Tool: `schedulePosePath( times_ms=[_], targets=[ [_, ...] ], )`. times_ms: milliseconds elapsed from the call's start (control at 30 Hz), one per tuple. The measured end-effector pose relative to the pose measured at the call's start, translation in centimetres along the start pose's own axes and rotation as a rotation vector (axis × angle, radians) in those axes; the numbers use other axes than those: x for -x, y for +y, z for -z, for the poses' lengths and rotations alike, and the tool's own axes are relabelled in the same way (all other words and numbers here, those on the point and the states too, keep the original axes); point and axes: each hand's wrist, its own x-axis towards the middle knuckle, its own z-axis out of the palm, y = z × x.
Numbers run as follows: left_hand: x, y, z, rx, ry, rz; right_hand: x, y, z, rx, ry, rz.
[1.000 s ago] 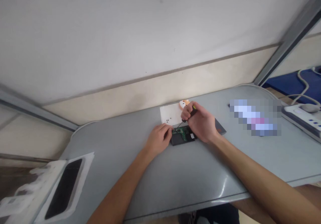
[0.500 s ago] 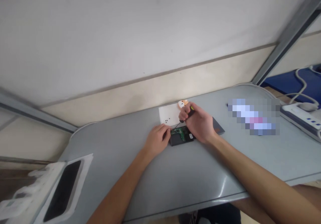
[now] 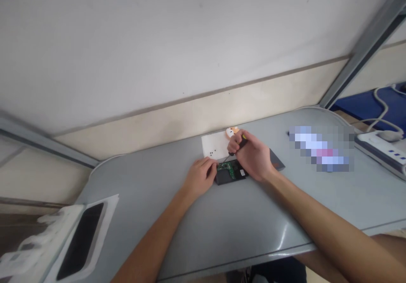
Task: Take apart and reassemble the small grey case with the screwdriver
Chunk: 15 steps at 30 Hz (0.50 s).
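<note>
Counter (image 3: 222, 228) stretches under right hand (image 3: 252, 156) and narrowed left hand (image 3: 199, 175), which touches the left end of an uncovered dark device (image 3: 225, 177) at far middle. It is probably light, stiff, fragile (edges are the safer hold). White paper (image 3: 210, 142) lies beyond; right hand grips a screwdriver (image 3: 242, 142); tiny dark pieces (image 3: 211, 153) dot the paper.

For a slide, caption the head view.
Right hand angles a screwdriver toward an open device with a green circuit board; left hand touches the device's end, white paper behind.
</note>
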Motion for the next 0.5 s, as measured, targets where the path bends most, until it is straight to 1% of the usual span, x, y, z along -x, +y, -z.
schedulePosePath(
  times_ms=[500],
  targets=[
    [0.03, 0.11, 0.05, -0.013, -0.005, 0.006, 0.02, -0.14, -0.08, 0.049, 0.007, 0.016]
  ],
)
